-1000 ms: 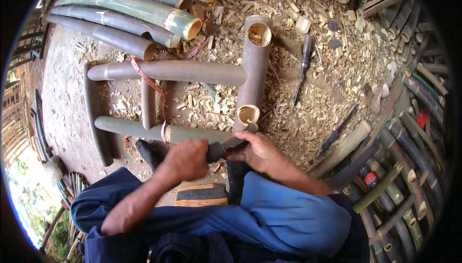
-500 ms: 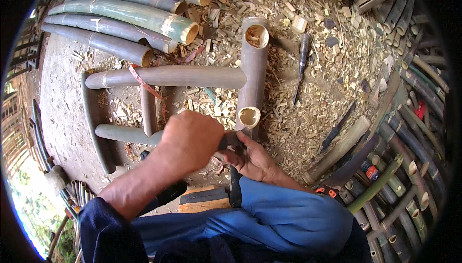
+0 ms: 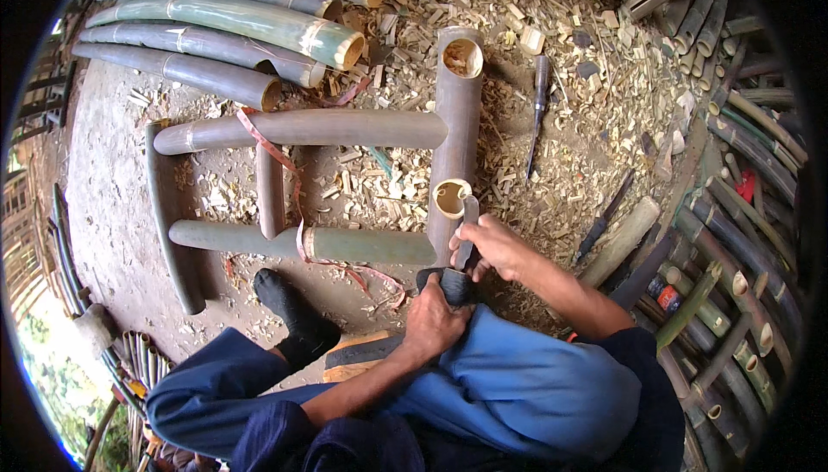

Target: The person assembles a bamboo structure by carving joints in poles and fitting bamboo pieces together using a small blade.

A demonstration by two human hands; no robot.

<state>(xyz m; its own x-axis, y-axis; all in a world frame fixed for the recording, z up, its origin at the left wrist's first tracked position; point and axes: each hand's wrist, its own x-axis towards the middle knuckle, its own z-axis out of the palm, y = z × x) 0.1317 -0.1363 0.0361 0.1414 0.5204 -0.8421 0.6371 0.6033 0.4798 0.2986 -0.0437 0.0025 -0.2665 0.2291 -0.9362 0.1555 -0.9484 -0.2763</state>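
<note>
My right hand [image 3: 496,248] is closed round a flat grey blade-like tool [image 3: 470,210], whose upper end reaches the rim of a round hole in a thick bamboo post [image 3: 454,131]. Just below it, my left hand [image 3: 434,317] is closed with curled fingers beside a black rounded thing [image 3: 457,287], perhaps my socked foot. Whatever lies inside those fingers is hidden. The post belongs to a bamboo frame; a long upper rail [image 3: 319,129] and a lower rail [image 3: 371,246] meet it. A second hole opens near the post's far end.
Cut bamboo poles [image 3: 224,23] lie at the far left. A slim pointed tool [image 3: 539,110] rests among wood chips right of the post, and a dark knife-like tool [image 3: 604,217] is nearer. Bamboo pieces [image 3: 733,282] crowd the right side. A pink ribbon [image 3: 301,239] crosses the rails.
My left hand has moved down and right from above the lower rail. The right hand has risen toward the near hole, with the grey tool now showing in it. The lower rail is uncovered.
</note>
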